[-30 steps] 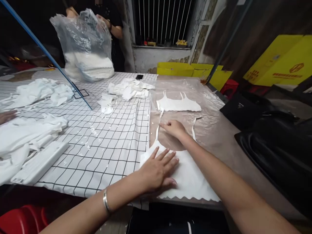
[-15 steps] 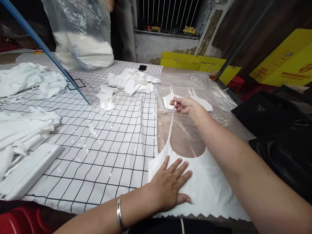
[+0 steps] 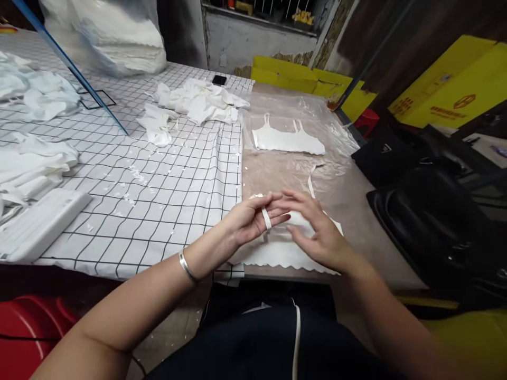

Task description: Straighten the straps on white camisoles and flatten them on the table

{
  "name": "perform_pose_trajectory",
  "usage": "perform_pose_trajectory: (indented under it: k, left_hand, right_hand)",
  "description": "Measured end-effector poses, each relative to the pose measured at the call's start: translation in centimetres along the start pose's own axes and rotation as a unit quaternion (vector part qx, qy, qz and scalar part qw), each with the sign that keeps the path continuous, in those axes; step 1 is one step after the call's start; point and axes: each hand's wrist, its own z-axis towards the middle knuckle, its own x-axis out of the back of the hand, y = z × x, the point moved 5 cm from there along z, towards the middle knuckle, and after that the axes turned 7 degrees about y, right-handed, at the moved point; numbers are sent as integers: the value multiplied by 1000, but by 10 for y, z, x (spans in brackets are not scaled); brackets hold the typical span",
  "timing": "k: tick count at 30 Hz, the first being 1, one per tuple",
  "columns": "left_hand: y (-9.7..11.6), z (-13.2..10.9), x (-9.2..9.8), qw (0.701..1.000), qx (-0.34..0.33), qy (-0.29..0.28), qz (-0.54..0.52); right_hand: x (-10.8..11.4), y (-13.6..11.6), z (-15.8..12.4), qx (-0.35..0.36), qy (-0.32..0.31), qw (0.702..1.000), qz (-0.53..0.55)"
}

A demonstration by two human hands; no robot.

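Observation:
A white camisole top [image 3: 273,253] with a scalloped hem lies at the table's near edge, partly covered by my hands. My left hand [image 3: 253,221] is palm up above it, with the white shoulder strap [image 3: 266,218] running across its fingers under the thumb. Close against its fingertips is my right hand [image 3: 317,232], fingers curved and apart, slightly blurred; nothing shows in its grasp. The top's other strap [image 3: 311,182] stretches away over the plastic sheet. Farther back, a smaller white strappy top [image 3: 289,140] lies flat.
A heap of white garments [image 3: 198,100] sits on the checked cloth [image 3: 190,174], among scattered white scraps. At left are a white plastic case [image 3: 47,224] and a slanting blue pole [image 3: 75,68]. A black bag [image 3: 428,211] stands at right, near a yellow box [image 3: 455,84].
My left hand has lifted off the top and turned palm up with the strap across it. My right hand has let go of the strap end and come back beside it. The view has tilted down.

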Motion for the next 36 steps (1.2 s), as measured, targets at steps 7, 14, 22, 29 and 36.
perform_pose_trajectory:
  k: [7,14,22,29,36]
  left_hand:
    - [2,-3,-15,1000,-5,20,-11]
    - [15,15,-18,999,-24,38,17]
    - [43,38,8,955,-78,97,268]
    - [41,16,27,545,-257,164,781]
    - [11,18,34,467,-238,128,842]
  right_hand:
    - [-10,44,-8,-219,94,930,279]
    - [-37,43,-11,-275,-177,876,354]
    - [-45,64,-18,-428,-152,817,357]
    - [-14,68,26,-400,12,827,396]
    - [-6,85,58,-336,64,882,325]
